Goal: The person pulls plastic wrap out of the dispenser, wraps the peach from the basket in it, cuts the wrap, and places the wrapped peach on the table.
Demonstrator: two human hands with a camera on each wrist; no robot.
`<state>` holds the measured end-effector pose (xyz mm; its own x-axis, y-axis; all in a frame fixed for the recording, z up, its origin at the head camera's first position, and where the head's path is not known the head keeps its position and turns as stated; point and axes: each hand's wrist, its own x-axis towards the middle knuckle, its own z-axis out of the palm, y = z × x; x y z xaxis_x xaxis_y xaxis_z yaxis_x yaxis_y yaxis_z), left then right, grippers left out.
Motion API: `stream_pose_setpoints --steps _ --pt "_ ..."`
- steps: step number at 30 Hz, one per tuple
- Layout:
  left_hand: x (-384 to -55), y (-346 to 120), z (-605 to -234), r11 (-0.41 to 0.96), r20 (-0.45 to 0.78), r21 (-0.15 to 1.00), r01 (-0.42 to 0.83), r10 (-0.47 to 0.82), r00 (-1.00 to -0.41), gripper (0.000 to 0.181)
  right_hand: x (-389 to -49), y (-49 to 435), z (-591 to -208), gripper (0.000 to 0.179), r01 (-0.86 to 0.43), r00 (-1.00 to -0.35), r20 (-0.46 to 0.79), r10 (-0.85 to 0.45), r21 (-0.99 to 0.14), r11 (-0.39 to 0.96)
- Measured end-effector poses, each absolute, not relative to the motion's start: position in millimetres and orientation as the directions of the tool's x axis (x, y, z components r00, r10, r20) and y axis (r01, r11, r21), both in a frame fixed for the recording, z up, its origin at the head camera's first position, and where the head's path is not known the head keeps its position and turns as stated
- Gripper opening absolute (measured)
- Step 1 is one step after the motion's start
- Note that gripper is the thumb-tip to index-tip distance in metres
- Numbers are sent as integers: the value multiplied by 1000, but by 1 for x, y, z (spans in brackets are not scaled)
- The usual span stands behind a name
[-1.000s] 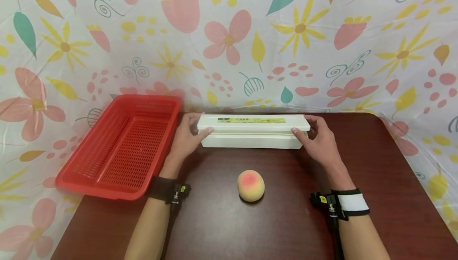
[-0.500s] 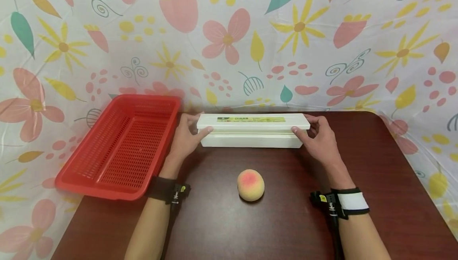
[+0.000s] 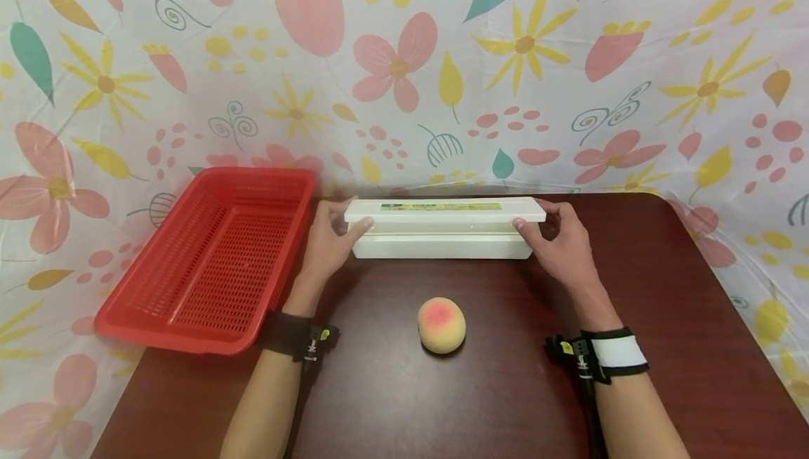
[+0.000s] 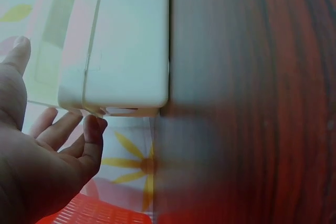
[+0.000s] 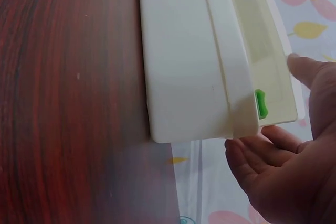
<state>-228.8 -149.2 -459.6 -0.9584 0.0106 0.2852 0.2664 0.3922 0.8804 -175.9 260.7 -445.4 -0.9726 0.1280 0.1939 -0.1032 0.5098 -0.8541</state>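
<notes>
Your left hand [image 3: 327, 243] and right hand [image 3: 564, 245] are pinching the white lid [image 3: 442, 215] by its ends. It's sitting raised over the white base [image 3: 442, 248], cream part [image 3: 436, 229] showing between, peach [image 3: 442, 326] resting closer to you, red basket [image 3: 272, 302] hanging out left.

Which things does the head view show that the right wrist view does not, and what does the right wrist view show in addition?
Only the head view shows the red basket, the peach, the left hand, the wrist straps and the printed label.

Only the right wrist view clearly shows the small green piece near one end of the white box.

Both show that box, the right hand at it, the dark tabletop and the flowered cloth.
</notes>
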Motion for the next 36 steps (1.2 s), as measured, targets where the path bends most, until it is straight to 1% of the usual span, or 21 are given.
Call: stream_pose_setpoints --steps 4,9,19,27,36 --pt "-228 -148 -459 403 266 883 240 -7 -964 63 -175 259 -445 73 -78 -970 184 158 -854 514" --pt "-228 -148 -458 386 258 893 231 -19 -966 61 -175 259 -445 72 -72 -970 179 167 -860 505" --pt "-229 -148 -458 353 253 907 231 -16 -967 66 -174 260 -445 65 -118 -966 217 142 -856 503" --pt "-229 -148 -459 332 232 918 218 -5 -973 65 -174 260 -446 66 -116 -967 214 138 -852 510" --pt "-230 -148 -459 317 262 914 251 10 -965 64 -175 258 -445 69 -130 -970 214 113 -855 502"
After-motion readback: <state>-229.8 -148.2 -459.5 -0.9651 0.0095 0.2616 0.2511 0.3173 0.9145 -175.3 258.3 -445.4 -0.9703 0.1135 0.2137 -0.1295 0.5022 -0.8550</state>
